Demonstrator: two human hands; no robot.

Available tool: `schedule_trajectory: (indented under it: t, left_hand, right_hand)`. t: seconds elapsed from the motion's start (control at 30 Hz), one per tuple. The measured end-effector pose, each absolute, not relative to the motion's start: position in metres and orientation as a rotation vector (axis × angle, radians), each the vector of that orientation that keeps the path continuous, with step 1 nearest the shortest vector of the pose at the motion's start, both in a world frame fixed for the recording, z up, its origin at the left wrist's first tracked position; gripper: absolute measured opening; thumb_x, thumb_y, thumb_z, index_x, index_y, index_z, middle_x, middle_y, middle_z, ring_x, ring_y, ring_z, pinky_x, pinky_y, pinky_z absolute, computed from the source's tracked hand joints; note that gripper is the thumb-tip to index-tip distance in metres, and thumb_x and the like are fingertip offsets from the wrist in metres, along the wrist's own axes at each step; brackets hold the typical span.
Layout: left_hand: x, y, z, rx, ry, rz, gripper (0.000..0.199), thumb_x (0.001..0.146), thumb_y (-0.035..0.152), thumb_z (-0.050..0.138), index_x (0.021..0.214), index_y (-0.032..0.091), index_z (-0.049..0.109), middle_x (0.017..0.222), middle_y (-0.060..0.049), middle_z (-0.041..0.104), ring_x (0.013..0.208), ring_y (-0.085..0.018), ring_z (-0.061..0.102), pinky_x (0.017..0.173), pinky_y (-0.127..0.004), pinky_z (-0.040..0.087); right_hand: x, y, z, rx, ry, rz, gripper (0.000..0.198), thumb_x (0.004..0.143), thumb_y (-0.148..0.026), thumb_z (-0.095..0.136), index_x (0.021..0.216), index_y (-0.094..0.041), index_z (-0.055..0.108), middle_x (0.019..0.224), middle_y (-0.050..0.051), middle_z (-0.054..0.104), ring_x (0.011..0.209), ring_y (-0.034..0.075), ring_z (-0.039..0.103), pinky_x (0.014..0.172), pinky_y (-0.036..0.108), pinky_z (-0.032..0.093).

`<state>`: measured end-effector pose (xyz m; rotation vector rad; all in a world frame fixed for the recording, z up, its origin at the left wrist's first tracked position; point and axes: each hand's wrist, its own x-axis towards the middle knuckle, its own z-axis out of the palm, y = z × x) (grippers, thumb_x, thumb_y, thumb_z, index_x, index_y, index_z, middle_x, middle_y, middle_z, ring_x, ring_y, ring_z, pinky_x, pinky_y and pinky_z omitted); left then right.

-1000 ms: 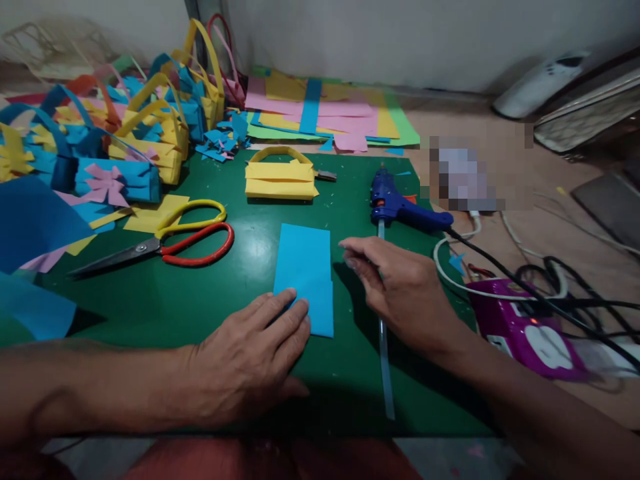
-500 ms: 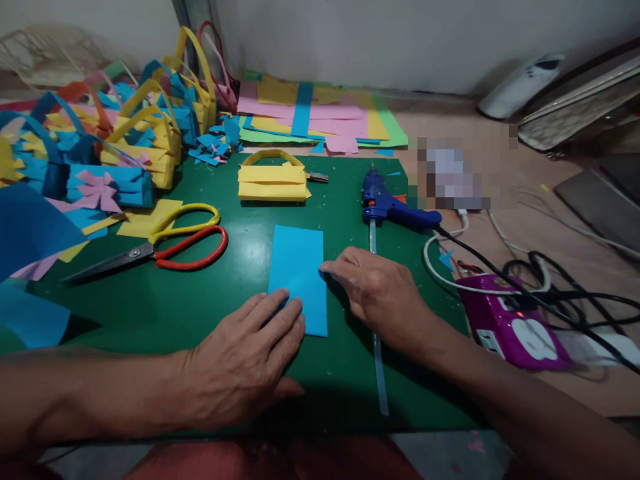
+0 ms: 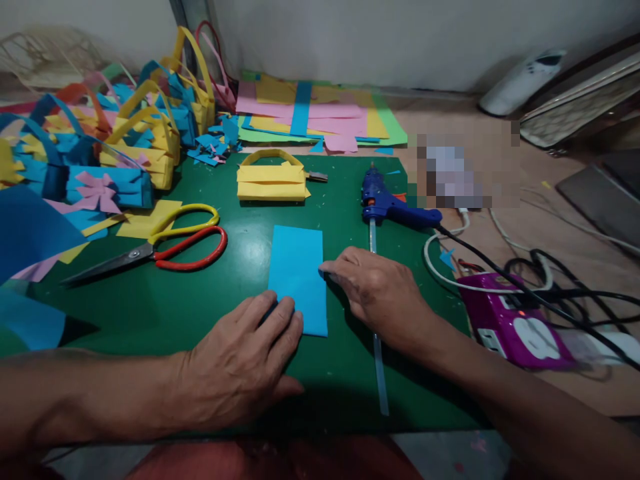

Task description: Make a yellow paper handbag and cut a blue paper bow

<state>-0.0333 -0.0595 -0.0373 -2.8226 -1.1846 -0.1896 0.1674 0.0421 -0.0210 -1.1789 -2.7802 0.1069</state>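
With the blue paper (image 3: 300, 267) as the centre of the clock, a crowd of coloured paper bags (image 3: 137, 187) fills 10 o'clock, the nearest blue bag bearing a pink bow (image 3: 95, 192). At 9 o'clock, scissors (image 3: 145, 253) lie on the green board (image 3: 165, 313), their 2 handles, 1 yellow and 1 red, towards the paper. The left hand (image 3: 245, 363) sits at 7 o'clock, palm down and spread fairly flat, its fingertips resting on the paper's lower left part rather than gripping. A yellow paper bag (image 3: 273, 191) lies at 11 o'clock, its handle pointing to 12. The blue paper itself lies flat on the board between the 2 hands. Beyond it, at 12 o'clock, are stacked coloured sheets (image 3: 345, 110). The right hand (image 3: 377, 287) is at 3 o'clock, fingers bunched narrow, tips at the paper's right edge; whether they pinch it I cannot tell. A blue glue gun (image 3: 395, 208) lies at 2 o'clock, its clear glue stick (image 3: 381, 380) passing beneath that hand. Farther out at 3 o'clock stands a purple box (image 3: 505, 327) among cables.
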Motion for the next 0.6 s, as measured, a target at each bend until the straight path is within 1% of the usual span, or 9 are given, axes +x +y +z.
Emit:
schedule_trajectory:
  t: [0.2, 0.37, 0.5, 0.6]
  left_hand:
    - [-0.032, -0.0592, -0.0335, -2.8, -1.223, -0.119, 0.062, 0.085, 0.054, 0.043, 0.125, 0.007, 0.046, 0.118, -0.02, 0.055, 0.099, -0.031, 0.052, 0.08, -0.044, 0.043]
    - [-0.0303, -0.0581, -0.0303, -2.798, -1.235, -0.089, 0.063, 0.085, 0.054, 0.042, 0.123, 0.004, 0.047, 0.107, -0.02, 0.058, 0.086, -0.029, 0.053, 0.069, -0.042, 0.045]
    - [-0.0295, -0.0566, -0.028, -2.799, -1.227, -0.097, 0.056, 0.086, 0.053, 0.041, 0.11, 0.003, 0.054, 0.097, -0.019, 0.059, 0.076, -0.027, 0.053, 0.061, -0.04, 0.044]
    - [-0.0298, -0.055, -0.0274, -2.809, -1.229, -0.133, 0.052, 0.087, 0.052, 0.04, 0.102, 0.006, 0.058, 0.092, -0.018, 0.06, 0.074, -0.026, 0.054, 0.061, -0.041, 0.045]
  right_hand:
    - [0.1683, 0.0413, -0.0206, -1.156, -2.773, 0.109, 0.025, 0.085, -0.012, 0.046, 0.094, -0.02, 0.068, 0.075, 0.004, 0.06, 0.068, 0.016, 0.053, 0.053, 0.026, 0.031]
    - [0.1686, 0.0416, -0.022, -1.167, -2.769, 0.094, 0.024, 0.085, -0.012, 0.047, 0.092, -0.02, 0.069, 0.073, 0.004, 0.06, 0.067, 0.017, 0.053, 0.053, 0.026, 0.03]
    - [0.168, 0.0419, -0.0211, -1.178, -2.771, 0.095, 0.023, 0.085, -0.013, 0.049, 0.093, -0.021, 0.069, 0.073, 0.004, 0.06, 0.068, 0.017, 0.053, 0.052, 0.026, 0.029]
    - [0.1676, 0.0415, -0.0205, -1.179, -2.766, 0.105, 0.023, 0.085, -0.014, 0.049, 0.093, -0.02, 0.069, 0.074, 0.004, 0.06, 0.068, 0.017, 0.053, 0.052, 0.026, 0.03]
